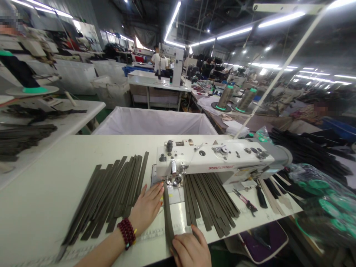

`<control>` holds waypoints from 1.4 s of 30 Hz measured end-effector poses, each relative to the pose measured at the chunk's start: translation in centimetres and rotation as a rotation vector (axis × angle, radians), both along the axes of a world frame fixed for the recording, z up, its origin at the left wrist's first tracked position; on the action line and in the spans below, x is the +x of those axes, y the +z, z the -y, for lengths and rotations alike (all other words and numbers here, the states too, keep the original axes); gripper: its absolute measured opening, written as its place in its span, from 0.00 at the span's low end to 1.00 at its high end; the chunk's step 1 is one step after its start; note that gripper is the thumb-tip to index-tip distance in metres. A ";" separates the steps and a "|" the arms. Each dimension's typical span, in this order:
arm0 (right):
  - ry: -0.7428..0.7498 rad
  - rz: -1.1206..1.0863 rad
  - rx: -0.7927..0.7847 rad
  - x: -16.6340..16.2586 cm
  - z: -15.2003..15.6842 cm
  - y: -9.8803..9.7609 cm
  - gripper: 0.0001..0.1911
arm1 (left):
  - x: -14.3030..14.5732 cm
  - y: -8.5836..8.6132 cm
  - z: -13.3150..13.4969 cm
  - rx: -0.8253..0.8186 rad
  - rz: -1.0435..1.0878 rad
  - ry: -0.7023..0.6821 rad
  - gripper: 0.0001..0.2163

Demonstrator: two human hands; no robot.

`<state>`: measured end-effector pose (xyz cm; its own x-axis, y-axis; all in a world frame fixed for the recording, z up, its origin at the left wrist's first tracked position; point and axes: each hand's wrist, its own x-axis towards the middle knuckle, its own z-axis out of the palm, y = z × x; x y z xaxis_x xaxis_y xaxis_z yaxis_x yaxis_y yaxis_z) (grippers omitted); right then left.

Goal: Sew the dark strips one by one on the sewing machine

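The right hand (pixel 191 247) grips the near end of 1 dark strip (pixel 167 215) at the front edge of the counter (pixel 41 196); the left hand (pixel 147 205) is flattened, fingertips at the strip's far end, just left of the presser foot (pixel 176 181). Around it lie 2 fanned groups, the left strips (pixel 116 193) and the right strips (pixel 208 200), before the sewing machine (pixel 194 158). Best to guide the strip straight and untwisted, pressing lightly, fingertips clear of the needle area.
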<state>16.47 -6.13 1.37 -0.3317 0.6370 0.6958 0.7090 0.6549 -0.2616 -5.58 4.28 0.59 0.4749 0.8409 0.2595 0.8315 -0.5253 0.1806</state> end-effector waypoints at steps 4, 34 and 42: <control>-0.015 -0.035 0.033 -0.5 -1.2 0.8 0.11 | 0.0 0.0 -0.5 -0.004 0.010 0.003 0.20; -0.003 0.409 -0.237 -1.5 -9.3 3.1 0.03 | -0.4 -0.1 -2.2 0.000 -0.046 0.001 0.19; -0.004 0.500 -0.238 -2.5 -11.4 3.1 0.04 | -0.4 -0.3 -2.2 0.002 -0.070 -0.009 0.19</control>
